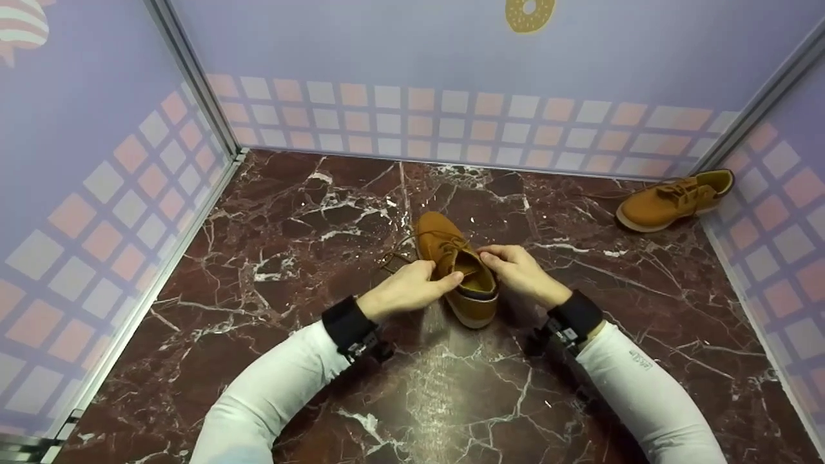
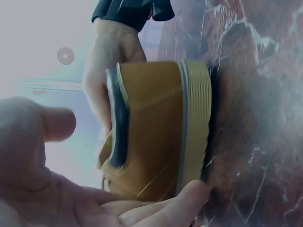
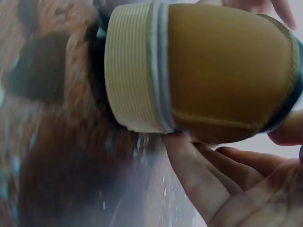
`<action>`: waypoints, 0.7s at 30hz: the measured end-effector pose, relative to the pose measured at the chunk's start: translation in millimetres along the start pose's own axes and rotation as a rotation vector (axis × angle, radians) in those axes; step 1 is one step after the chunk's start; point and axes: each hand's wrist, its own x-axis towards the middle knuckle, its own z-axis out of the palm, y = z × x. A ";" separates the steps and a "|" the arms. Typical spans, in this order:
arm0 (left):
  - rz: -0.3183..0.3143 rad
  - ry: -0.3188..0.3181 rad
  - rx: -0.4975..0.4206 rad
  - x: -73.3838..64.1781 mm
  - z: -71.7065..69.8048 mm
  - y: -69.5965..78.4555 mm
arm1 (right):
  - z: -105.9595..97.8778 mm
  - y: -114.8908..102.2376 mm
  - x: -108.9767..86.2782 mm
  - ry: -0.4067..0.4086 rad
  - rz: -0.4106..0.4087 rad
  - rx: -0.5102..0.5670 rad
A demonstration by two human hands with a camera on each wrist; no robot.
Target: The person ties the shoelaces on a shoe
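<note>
A tan lace-up shoe (image 1: 442,228) stands upright on the floor, its toe pointing away and its heel (image 1: 474,309) towards me. My left hand (image 1: 407,288) is at its left side, with fingers extended along the upper. In the left wrist view the left thumb (image 2: 59,124) stands off from the dark padded collar (image 2: 118,123). On the other side my right hand (image 1: 521,274) holds the shoe near its opening, thumb at the collar and fingers against the outer side. Loose laces (image 1: 394,259) trail over the shoe's left side to the floor.
A second tan shoe (image 1: 670,201) stands at the far right, by the right wall panel, with a lace trailing left. Lilac panels (image 1: 451,122) with pink and white squares enclose the dark red marble-patterned floor (image 1: 309,225) at the back and both sides.
</note>
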 end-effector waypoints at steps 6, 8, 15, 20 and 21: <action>-0.009 0.030 -0.026 2.0 7.9 2.4 | 4.6 -4.2 -5.8 -0.059 0.084 0.200; -0.012 0.019 -0.016 0.4 9.6 3.0 | 4.3 -5.6 -8.1 -0.079 0.112 0.253; -0.023 -0.021 -0.075 4.7 1.8 -0.6 | -4.6 -5.3 -10.3 -0.032 0.150 0.218; -0.129 0.032 -0.221 22.0 -16.4 -17.9 | -4.8 -5.5 -2.2 0.103 0.212 0.254; -0.151 0.022 -0.273 26.0 -18.9 -21.9 | -4.2 -6.5 -0.1 0.109 0.223 0.278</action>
